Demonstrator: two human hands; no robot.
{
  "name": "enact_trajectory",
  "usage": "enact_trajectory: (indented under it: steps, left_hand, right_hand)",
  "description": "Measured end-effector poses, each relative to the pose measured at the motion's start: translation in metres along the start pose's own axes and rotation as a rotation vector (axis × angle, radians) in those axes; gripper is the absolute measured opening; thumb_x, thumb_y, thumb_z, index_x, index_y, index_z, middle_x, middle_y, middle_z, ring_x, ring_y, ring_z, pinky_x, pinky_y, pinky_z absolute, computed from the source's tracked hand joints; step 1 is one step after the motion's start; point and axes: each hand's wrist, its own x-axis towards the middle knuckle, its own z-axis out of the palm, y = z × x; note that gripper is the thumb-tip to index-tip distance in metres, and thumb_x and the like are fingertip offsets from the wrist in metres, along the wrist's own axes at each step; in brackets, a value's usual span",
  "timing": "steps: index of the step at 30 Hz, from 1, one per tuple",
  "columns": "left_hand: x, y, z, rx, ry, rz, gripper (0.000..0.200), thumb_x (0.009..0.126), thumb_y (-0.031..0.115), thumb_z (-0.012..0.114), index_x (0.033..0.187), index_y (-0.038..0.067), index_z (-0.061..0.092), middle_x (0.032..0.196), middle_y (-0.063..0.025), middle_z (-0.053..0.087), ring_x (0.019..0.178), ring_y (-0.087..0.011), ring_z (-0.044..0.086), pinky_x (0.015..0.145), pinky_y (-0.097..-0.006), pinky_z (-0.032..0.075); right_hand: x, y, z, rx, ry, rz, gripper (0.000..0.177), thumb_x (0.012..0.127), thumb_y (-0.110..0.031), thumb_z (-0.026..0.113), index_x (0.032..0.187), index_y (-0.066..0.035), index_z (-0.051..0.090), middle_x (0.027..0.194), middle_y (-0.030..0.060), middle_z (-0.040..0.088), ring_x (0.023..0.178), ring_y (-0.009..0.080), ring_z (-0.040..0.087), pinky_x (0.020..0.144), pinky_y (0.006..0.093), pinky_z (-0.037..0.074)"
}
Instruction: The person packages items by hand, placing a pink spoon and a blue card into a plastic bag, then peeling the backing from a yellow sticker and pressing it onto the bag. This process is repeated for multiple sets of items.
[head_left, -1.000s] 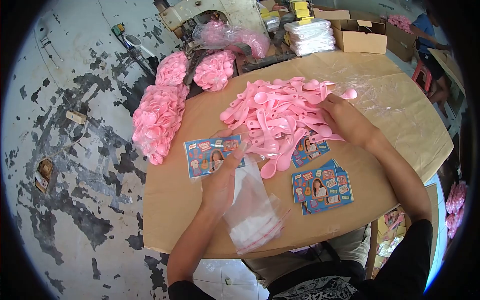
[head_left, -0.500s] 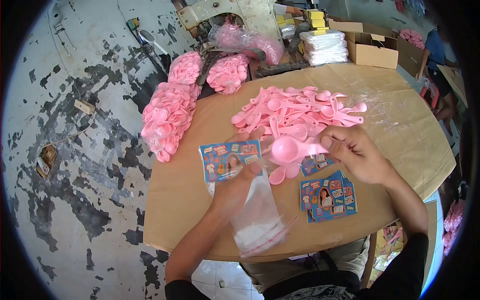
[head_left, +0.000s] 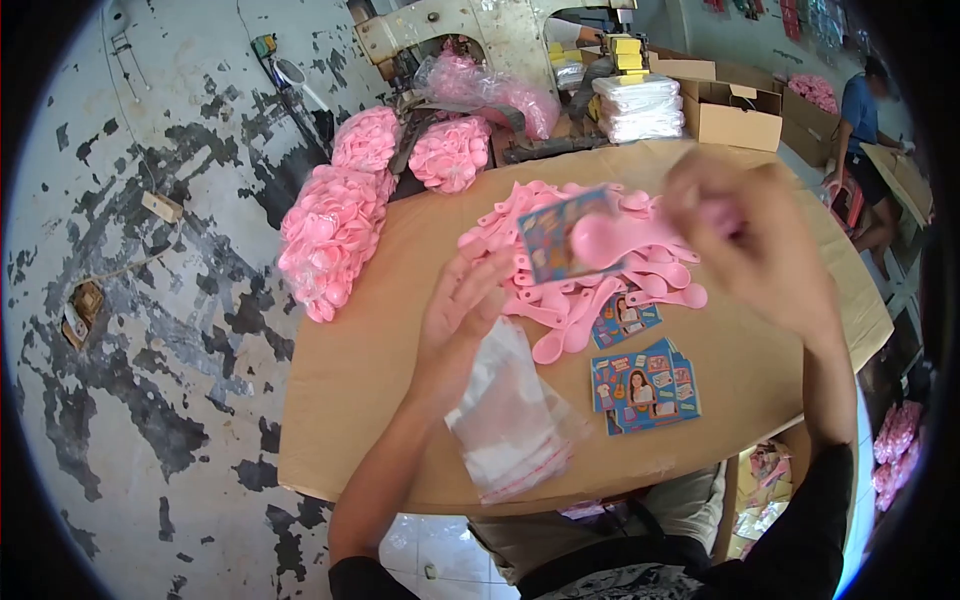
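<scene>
My right hand [head_left: 750,235], smeared by motion, is raised over the right side of the spoon pile with its fingers curled around something pink. A pink spoon [head_left: 600,242] stretches leftward from it, its bowl overlapping a tilted blue printed card [head_left: 550,235]. Beside that card my left hand [head_left: 460,310] is open, fingers extended and holding nothing. Clear plastic bags [head_left: 515,410] lie flat on the table just below the left hand. Behind both hands spreads a heap of pink spoons [head_left: 655,270].
Stacked blue cards [head_left: 645,390] lie front right, with more cards [head_left: 628,318] by the pile. Bagged pink spoons [head_left: 335,240] stand at the left edge. At the back are a machine [head_left: 470,35], white packets [head_left: 640,105] and a carton [head_left: 740,120]. A person [head_left: 860,130] is at far right.
My left hand has let go of the bags, which now lie on the table. The card has moved up and right beside the spoon. My right hand has risen and moved right.
</scene>
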Motion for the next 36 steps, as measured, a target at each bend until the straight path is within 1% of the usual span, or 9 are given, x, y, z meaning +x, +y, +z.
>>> enact_trajectory:
  steps: [5, 12, 14, 16, 19, 23, 26, 30, 36]
  left_hand:
    - [0.005, 0.015, 0.029, 0.757, -0.231, 0.278, 0.073, 0.084, 0.021, 0.072, 0.140, -0.001, 0.031, 0.144, -0.0177, 0.038, 0.137, -0.0234, 0.033, 0.111, -0.0361, 0.027]
    - [0.019, 0.021, 0.072, 0.500, -0.248, -0.476, 0.062, 0.089, 0.013, 0.062, 0.141, -0.002, 0.032, 0.140, -0.0180, 0.044, 0.131, -0.0216, 0.043, 0.106, -0.0326, 0.036]
    - [0.023, 0.026, 0.063, 0.235, -0.371, -0.285, 0.058, 0.092, 0.011, 0.055, 0.143, -0.001, 0.030, 0.139, -0.0187, 0.045, 0.130, -0.0228, 0.045, 0.104, -0.0330, 0.039]
    - [0.021, 0.012, 0.055, -0.029, -0.431, -0.393, 0.058, 0.091, 0.012, 0.052, 0.143, 0.000, 0.029, 0.141, -0.0219, 0.043, 0.132, -0.0299, 0.042, 0.107, -0.0396, 0.038]
    - [0.013, -0.001, 0.053, -0.191, -0.472, -0.468, 0.065, 0.090, 0.021, 0.059, 0.143, 0.004, 0.026, 0.140, -0.0265, 0.043, 0.132, -0.0388, 0.041, 0.111, -0.0478, 0.032]
    - [0.006, -0.015, 0.044, 0.149, -0.399, -0.195, 0.059, 0.094, 0.033, 0.058, 0.140, 0.004, 0.034, 0.134, -0.0264, 0.048, 0.131, -0.0365, 0.042, 0.109, -0.0474, 0.035]
    - [0.009, -0.012, 0.038, 0.064, -0.339, -0.475, 0.049, 0.099, 0.017, 0.047, 0.144, 0.011, 0.028, 0.139, -0.0216, 0.045, 0.132, -0.0313, 0.043, 0.107, -0.0386, 0.036]
    - [0.007, -0.022, 0.042, -0.211, -0.459, -0.382, 0.042, 0.101, 0.020, 0.044, 0.140, 0.005, 0.034, 0.135, -0.0183, 0.050, 0.125, -0.0277, 0.051, 0.103, -0.0352, 0.041]
    - [0.013, -0.014, 0.038, 0.218, -0.189, -0.277, 0.036, 0.101, 0.020, 0.046, 0.133, 0.002, 0.045, 0.129, -0.0131, 0.056, 0.119, -0.0207, 0.055, 0.098, -0.0311, 0.045]
  right_hand:
    - [0.024, -0.024, -0.009, -0.102, 0.022, 0.019, 0.015, 0.083, -0.017, 0.064, 0.078, -0.003, 0.063, 0.054, 0.0103, 0.054, 0.049, 0.0209, 0.057, 0.050, 0.0358, 0.044]
    - [0.031, 0.006, 0.045, 0.148, 0.111, -0.254, 0.023, 0.089, -0.022, 0.062, 0.102, -0.003, 0.063, 0.072, 0.0042, 0.062, 0.058, 0.0118, 0.056, 0.055, 0.0261, 0.044]
    - [0.032, 0.024, 0.043, 0.239, 0.174, -0.242, 0.034, 0.090, -0.021, 0.063, 0.117, -0.003, 0.056, 0.087, 0.0052, 0.064, 0.069, 0.0128, 0.059, 0.062, 0.0258, 0.047]
    - [0.029, 0.040, 0.037, 0.391, 0.060, -0.137, 0.047, 0.089, -0.019, 0.066, 0.130, -0.003, 0.047, 0.100, 0.0064, 0.064, 0.080, 0.0130, 0.062, 0.071, 0.0262, 0.050]
    - [0.023, 0.051, 0.027, 0.610, -0.364, 0.129, 0.036, 0.087, -0.012, 0.067, 0.120, -0.003, 0.055, 0.079, 0.0056, 0.066, 0.073, 0.0071, 0.060, 0.069, 0.0254, 0.049]
    - [0.024, 0.060, 0.041, 0.499, -0.358, 0.159, 0.034, 0.087, -0.005, 0.065, 0.120, -0.003, 0.055, 0.080, 0.0032, 0.065, 0.077, 0.0055, 0.058, 0.068, 0.0216, 0.047]
    - [0.020, 0.064, 0.063, 0.551, -0.168, 0.116, 0.036, 0.087, -0.004, 0.065, 0.121, -0.004, 0.056, 0.082, 0.0033, 0.066, 0.077, 0.0074, 0.060, 0.071, 0.0235, 0.048]
    - [0.015, 0.060, 0.067, 0.658, -0.394, 0.132, 0.035, 0.088, -0.007, 0.067, 0.121, -0.004, 0.056, 0.083, 0.0037, 0.067, 0.078, 0.0081, 0.061, 0.074, 0.0256, 0.050]
    - [0.019, 0.060, 0.071, 0.567, -0.146, 0.139, 0.025, 0.084, -0.001, 0.068, 0.107, -0.004, 0.059, 0.081, 0.0028, 0.066, 0.071, 0.0048, 0.059, 0.063, 0.0206, 0.048]
